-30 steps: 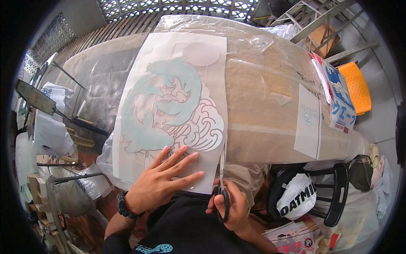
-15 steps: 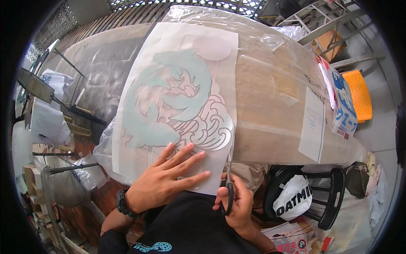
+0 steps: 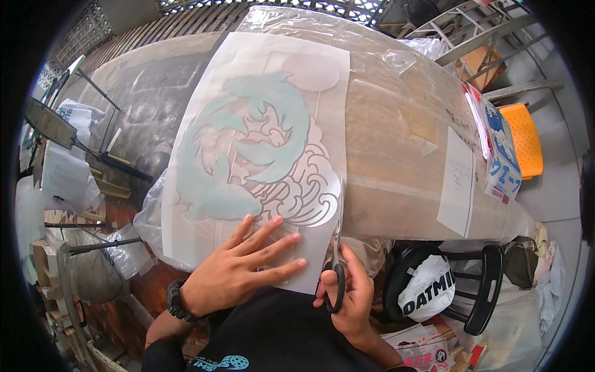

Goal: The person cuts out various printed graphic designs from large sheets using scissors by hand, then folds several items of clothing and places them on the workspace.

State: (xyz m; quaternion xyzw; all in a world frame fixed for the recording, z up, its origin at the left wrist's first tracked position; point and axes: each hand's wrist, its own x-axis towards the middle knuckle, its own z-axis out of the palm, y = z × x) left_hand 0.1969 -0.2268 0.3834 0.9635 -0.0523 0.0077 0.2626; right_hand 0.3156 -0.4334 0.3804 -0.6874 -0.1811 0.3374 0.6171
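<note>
A large translucent white sheet (image 3: 204, 149) lies over the table, bearing pale green fish shapes (image 3: 273, 152) and outlined wave curls (image 3: 310, 195). My left hand (image 3: 238, 266), with a dark watch at the wrist, rests flat on the sheet's near part, fingers spread. In my right hand (image 3: 350, 288) is a pair of scissors (image 3: 335, 273) with black handles, fingers wrapped round the grips. The blades point away from me along the sheet's right edge, beside the wave curls. Whether the blades are parted is hard to make out.
Brown paper under clear plastic (image 3: 396, 124) covers the table. A written white paper (image 3: 457, 180) and printed packets (image 3: 499, 149) lie at its right. Beyond stand an orange perforated seat (image 3: 522, 139) and a ladder (image 3: 477, 37). A black chair (image 3: 483, 288) stands near right; metal racks (image 3: 105, 158) are at left.
The sheet's near edge has shifted slightly toward me. My right hand and the scissors stay at the right edge with only a slight shift; my left hand stays spread on the sheet.
</note>
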